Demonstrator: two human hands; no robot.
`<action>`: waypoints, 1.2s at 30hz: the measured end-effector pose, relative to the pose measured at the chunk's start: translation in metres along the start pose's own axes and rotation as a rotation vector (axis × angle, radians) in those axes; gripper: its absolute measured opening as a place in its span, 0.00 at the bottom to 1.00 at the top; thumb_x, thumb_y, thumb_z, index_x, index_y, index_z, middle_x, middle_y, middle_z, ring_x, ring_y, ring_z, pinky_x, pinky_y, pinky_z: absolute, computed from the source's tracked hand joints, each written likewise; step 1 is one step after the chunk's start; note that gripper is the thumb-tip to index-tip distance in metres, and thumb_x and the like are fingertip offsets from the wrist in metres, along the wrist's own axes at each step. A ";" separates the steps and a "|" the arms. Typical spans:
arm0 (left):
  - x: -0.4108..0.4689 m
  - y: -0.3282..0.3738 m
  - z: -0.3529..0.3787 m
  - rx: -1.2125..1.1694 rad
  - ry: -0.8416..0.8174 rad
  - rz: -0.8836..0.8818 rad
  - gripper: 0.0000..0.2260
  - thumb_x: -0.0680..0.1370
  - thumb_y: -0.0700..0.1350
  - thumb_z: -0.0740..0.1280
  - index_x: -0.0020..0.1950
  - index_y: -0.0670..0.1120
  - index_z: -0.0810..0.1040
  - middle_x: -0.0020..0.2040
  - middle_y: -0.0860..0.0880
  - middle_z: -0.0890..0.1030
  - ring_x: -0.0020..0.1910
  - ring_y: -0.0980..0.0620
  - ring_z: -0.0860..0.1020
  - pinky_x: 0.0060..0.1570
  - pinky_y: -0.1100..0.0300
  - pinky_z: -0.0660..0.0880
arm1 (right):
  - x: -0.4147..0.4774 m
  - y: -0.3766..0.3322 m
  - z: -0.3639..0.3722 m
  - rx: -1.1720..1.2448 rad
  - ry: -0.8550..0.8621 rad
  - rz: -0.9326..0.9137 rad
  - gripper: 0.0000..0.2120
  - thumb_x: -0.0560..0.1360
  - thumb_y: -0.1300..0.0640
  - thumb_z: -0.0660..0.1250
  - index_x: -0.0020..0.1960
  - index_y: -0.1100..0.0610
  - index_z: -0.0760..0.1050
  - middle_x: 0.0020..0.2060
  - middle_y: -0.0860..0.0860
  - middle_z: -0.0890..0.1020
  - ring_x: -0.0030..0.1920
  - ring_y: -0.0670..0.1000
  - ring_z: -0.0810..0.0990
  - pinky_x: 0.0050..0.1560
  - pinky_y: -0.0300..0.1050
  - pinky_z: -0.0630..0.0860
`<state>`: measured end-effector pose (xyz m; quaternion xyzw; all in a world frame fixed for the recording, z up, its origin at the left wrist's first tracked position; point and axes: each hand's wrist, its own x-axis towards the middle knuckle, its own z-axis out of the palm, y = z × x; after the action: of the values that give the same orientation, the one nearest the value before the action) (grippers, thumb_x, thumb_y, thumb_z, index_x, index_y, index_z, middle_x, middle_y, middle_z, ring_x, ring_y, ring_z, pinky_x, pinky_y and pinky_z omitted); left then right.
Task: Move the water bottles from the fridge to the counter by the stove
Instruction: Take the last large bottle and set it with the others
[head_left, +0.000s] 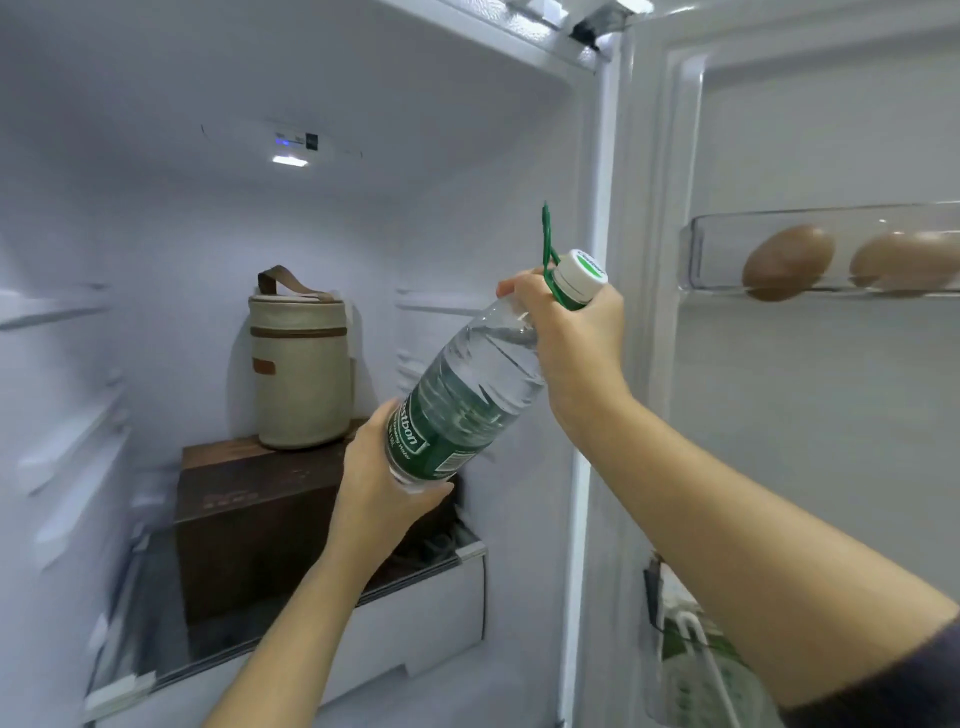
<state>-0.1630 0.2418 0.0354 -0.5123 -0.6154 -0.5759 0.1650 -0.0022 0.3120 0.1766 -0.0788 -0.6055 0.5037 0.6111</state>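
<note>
Water bottle (467, 395) tilted, midair in open fridge (467, 130). Left hand (379, 478) cups base, right hand (576, 338) grips neck. Behind: beige bag (301, 364) on brown box (249, 519). Eggs (787, 262) in door shelf (698, 260); second bottle (691, 665) lower door, blurry.

The water bottle (467, 395) is clear, shiny plastic with a glossy green label (431, 441). The far bag (298, 364) is soft, matt cloth. The box (249, 499) under it looks like dark wood. The fridge walls (156, 208) are smooth and white. The right door shelf (698, 254) is clear plastic.
</note>
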 end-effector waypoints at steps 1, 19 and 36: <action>-0.009 0.008 0.003 0.001 0.003 -0.011 0.37 0.60 0.38 0.82 0.53 0.69 0.68 0.47 0.67 0.76 0.51 0.72 0.75 0.47 0.76 0.71 | -0.008 -0.007 -0.009 -0.011 0.000 0.010 0.14 0.66 0.59 0.71 0.47 0.68 0.78 0.37 0.60 0.80 0.32 0.44 0.75 0.35 0.39 0.77; -0.192 0.143 0.069 0.142 -0.171 -0.027 0.43 0.61 0.49 0.82 0.72 0.51 0.67 0.66 0.53 0.73 0.64 0.48 0.71 0.57 0.50 0.74 | -0.158 -0.099 -0.208 -0.142 0.127 0.056 0.12 0.68 0.60 0.66 0.31 0.47 0.80 0.40 0.55 0.84 0.41 0.54 0.76 0.45 0.56 0.77; -0.301 0.198 0.169 -0.075 -0.655 -0.047 0.40 0.63 0.50 0.79 0.71 0.57 0.65 0.63 0.58 0.72 0.65 0.54 0.67 0.58 0.53 0.70 | -0.269 -0.107 -0.353 -0.275 0.554 0.210 0.03 0.65 0.58 0.70 0.32 0.53 0.80 0.39 0.55 0.81 0.41 0.51 0.79 0.44 0.48 0.76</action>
<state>0.1915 0.2204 -0.1439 -0.6617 -0.6259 -0.4062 -0.0741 0.4076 0.2512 -0.0157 -0.3567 -0.4673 0.4368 0.6808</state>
